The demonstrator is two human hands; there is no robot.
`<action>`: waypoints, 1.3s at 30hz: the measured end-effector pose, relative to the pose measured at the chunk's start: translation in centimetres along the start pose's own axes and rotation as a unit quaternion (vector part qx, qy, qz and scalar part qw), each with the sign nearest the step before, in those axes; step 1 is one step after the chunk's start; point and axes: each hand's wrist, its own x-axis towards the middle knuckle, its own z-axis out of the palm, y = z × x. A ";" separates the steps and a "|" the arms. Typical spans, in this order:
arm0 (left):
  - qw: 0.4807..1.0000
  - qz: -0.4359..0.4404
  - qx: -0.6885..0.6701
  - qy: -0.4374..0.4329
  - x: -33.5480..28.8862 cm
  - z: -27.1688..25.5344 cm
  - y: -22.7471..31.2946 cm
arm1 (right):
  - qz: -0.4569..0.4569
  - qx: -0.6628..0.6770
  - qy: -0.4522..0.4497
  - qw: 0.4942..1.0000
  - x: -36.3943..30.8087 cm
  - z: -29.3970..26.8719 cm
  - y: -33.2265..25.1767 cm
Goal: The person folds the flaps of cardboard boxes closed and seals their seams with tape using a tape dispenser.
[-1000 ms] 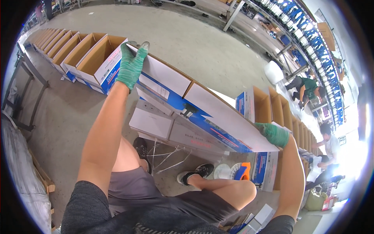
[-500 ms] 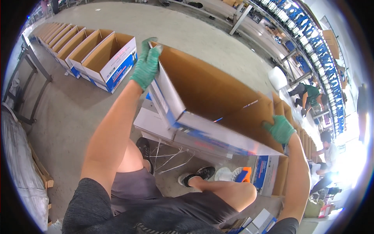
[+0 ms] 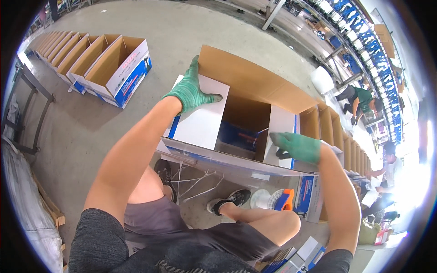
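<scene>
A cardboard box (image 3: 257,84), brown inside and white and blue outside, stands before me with its top partly uncovered. Its left flap (image 3: 207,116) is folded inward, and my left hand (image 3: 191,93), in a green glove, lies on it with thumb and fingers spread. Over the right flap (image 3: 280,120), also turned inward, my gloved right hand (image 3: 298,146) is stretched out, fingers loosely apart. The long far flap stands up, while the near flap (image 3: 236,159) extends toward me. Through the gap between the side flaps, a dark blue printed surface shows inside.
Rows of open boxes stand at the left (image 3: 116,70) and right (image 3: 325,120). By my feet are an orange and blue tape dispenser (image 3: 284,200) and loose white straps (image 3: 200,184). A metal frame (image 3: 34,104) is at far left; a person (image 3: 364,102) works at right.
The box's two side flaps have been folded inward. My left hand has moved from the upper left corner onto the left flap; my right hand has shifted left over the right flap.
</scene>
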 end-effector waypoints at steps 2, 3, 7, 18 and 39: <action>1.000 -0.020 -0.008 -0.020 -0.2 -0.1 -0.2 | -0.020 0.116 -0.071 0.991 -1.6 -0.4 -1.4; 1.000 -0.012 0.019 -0.016 -0.2 0.0 -0.3 | 0.005 0.090 -0.085 0.992 -2.1 -0.4 -1.9; 0.999 0.018 0.032 -0.024 -0.3 -0.2 -0.2 | 0.114 0.096 -0.026 0.988 -1.4 -1.2 -1.8; 0.985 0.068 0.099 -0.125 -4.4 -3.5 -0.4 | 0.134 -0.057 0.258 0.955 3.1 3.0 2.1; 0.991 0.026 -0.082 -0.100 -5.1 -1.4 -0.3 | 0.062 -0.091 0.499 0.860 0.7 8.6 6.9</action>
